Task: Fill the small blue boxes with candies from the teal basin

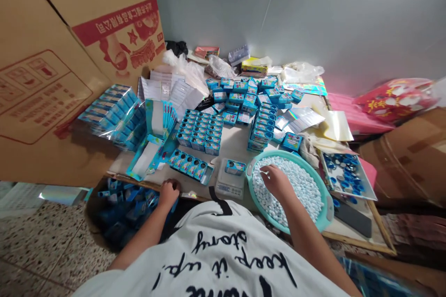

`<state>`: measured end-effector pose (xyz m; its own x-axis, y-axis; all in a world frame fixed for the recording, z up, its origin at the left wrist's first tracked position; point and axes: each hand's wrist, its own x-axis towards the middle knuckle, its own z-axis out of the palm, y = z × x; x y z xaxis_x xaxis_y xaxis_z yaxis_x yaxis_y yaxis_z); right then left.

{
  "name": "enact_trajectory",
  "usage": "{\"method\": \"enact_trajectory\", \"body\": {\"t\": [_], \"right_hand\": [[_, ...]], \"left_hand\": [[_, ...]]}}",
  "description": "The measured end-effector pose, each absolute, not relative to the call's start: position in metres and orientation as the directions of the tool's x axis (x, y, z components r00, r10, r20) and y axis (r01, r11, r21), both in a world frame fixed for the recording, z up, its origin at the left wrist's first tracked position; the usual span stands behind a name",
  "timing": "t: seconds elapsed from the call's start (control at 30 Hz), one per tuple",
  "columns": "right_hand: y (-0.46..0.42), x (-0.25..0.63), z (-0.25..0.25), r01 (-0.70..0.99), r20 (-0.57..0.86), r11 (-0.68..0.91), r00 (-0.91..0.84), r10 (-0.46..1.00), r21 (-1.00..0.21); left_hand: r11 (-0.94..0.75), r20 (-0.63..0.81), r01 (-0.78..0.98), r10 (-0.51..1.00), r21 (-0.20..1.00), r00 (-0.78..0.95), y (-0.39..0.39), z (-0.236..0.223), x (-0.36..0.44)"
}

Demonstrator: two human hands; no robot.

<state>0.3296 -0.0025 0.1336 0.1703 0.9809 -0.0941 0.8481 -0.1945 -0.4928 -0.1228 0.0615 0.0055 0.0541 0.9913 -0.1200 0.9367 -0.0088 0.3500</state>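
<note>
My right hand (275, 181) is over a turquoise basin (250, 172) full of small white pellets (299, 185), near its left side. Its fingers are bent, with a gap between thumb and forefinger, and I make out nothing between them. A small blue box (235, 167) lies on the white scale (229, 188), left of the basin. At the table's front edge my left hand (169, 193) is closed, fingers curled under; whatever they grip is hidden. Just beyond it is a blue display tray (190, 166) holding a row of small boxes, its right end unfilled.
Stacked blue boxes (200, 130) and a loose pile (240, 97) cover the table's middle and back. Flat display cartons (144, 160) lie left. Below them, a floor container holds blue pieces (125, 206). A tray of blue caps (343, 174) and a dark phone (353, 218) sit right.
</note>
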Motion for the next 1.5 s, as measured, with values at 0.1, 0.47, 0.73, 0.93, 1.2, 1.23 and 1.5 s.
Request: {"method": "enact_trajectory", "body": {"t": [0.1,0.47,0.73,0.93,1.2,1.23,1.5], "right_hand": [[-0.016,0.333,0.128,0.844,-0.115,-0.191,0.154,0.981,-0.502],[-0.010,0.314,0.136,0.830,-0.129,-0.165,0.113,0.985,-0.533],[0.000,0.300,0.148,0.879,-0.081,-0.145,0.121,0.989,-0.453],[0.020,0.275,0.136,0.915,0.026,0.027,-0.018,1.000,-0.403],[0.049,0.260,0.141,0.634,-0.013,0.017,-0.043,0.999,-0.773],[0.045,0.262,0.148,0.512,-0.001,0.003,-0.008,1.000,-0.859],[-0.008,0.310,0.179,0.117,-0.272,-0.335,0.371,0.888,-0.935]], "left_hand": [[-0.005,-0.093,0.944,0.995,0.329,0.037,0.063,0.004,-0.120],[-0.003,-0.102,0.961,0.994,0.275,0.033,0.063,0.010,-0.114],[0.048,-0.129,0.955,0.992,0.292,-0.011,0.061,0.018,-0.111],[0.078,-0.141,0.928,0.990,0.365,-0.028,0.063,0.020,-0.109],[-0.069,0.191,0.766,0.979,0.639,-0.072,0.046,0.086,-0.074],[-0.152,0.246,0.740,0.969,0.656,-0.018,0.049,0.103,-0.063],[-0.523,0.356,0.361,0.827,0.772,0.436,0.106,0.191,0.063]]}}
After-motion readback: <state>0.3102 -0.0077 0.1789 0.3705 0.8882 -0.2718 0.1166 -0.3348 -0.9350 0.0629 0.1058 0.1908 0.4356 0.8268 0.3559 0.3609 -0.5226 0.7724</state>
